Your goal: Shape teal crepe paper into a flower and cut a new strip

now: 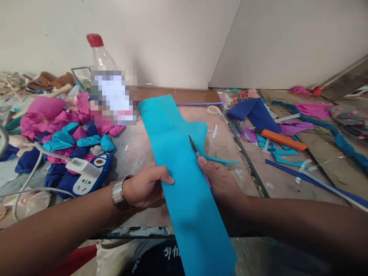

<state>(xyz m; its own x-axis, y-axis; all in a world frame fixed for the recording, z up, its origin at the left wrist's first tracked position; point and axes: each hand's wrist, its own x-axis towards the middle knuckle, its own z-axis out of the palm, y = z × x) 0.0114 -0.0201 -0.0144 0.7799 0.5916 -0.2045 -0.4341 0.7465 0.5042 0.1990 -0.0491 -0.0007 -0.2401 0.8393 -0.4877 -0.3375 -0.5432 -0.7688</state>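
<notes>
A long bright-blue strip of paper or thin fabric (186, 191) stretches from mid-table down past the table's front edge. My left hand (146, 184) pinches its left edge, thumb on top and fingers underneath. Closed around a pair of scissors (194, 147), my right hand (220, 178) is at the strip's right edge; the handles are mostly hidden by the hand and the strip. The dark blade lies over the blue surface, pointing up and left. Beside the blade, a narrow cut sliver (224, 160) sticks out to the right. Farther up, a wider flap bulges from the right edge.
Pink and blue wrapped bundles (46, 115) are heaped at left, near a power strip (92, 176) with cables. A red-capped bottle (99, 51) stands behind. On the right lie an orange utility knife (283, 140), a tape roll (213, 110), dark-blue cloth (255, 115) and scraps.
</notes>
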